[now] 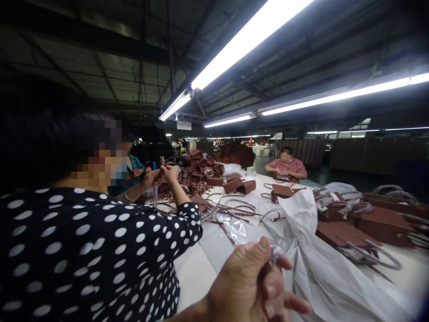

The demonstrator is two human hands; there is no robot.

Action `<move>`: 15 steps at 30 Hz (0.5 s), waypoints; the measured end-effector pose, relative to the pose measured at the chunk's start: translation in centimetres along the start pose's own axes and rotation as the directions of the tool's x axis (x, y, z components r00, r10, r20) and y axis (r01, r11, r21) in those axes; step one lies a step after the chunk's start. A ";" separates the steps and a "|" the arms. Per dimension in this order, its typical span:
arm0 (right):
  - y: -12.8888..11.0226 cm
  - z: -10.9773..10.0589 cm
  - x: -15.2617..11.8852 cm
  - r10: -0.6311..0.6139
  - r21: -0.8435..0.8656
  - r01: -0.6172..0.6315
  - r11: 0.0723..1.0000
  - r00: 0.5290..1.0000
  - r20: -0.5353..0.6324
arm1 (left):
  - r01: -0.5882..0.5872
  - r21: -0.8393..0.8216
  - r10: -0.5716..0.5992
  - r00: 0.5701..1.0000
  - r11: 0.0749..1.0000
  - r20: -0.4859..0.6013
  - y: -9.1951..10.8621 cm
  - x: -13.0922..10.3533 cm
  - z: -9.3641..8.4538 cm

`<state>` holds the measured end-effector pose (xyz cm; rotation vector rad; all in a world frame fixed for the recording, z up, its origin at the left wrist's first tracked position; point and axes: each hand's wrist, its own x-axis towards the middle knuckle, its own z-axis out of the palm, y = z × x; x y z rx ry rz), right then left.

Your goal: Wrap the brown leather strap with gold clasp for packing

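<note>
My left hand (241, 279) is low in the middle of the view, back towards me and thumb up. It is closed on a thin dark brown strap (268, 268) wrapped in clear plastic (275, 251). Just right of and under it, a few fingers of my right hand (284, 299) show against the same strap. Most of that hand is hidden, so its grip is unclear. Both hands are held over white wrapping paper (311, 268) on the long white table (194, 273).
A person in a black polka-dot top (83, 255) fills the left, hands raised on a strap. Brown leather bags (385, 223), loose straps (241, 210) and a heap of bags (201, 167) cover the table. Another worker (286, 166) sits at the far end. Tube lights hang overhead.
</note>
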<state>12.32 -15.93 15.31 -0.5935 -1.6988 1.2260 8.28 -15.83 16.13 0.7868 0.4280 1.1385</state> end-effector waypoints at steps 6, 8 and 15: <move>-5.3 7.9 18.2 -0.140 0.010 0.140 0.990 0.981 0.138 | -0.382 0.404 0.438 0.898 0.831 -0.052 0.4 1.1 -1.2; -5.8 10.4 22.5 -0.164 0.003 0.166 0.986 0.975 0.150 | -0.401 0.660 0.499 0.865 0.635 0.046 -0.2 1.8 -3.0; -3.8 14.7 29.2 -0.158 0.021 0.157 0.987 0.971 0.181 | -0.450 0.817 0.423 0.859 0.360 0.286 -6.3 0.9 -7.2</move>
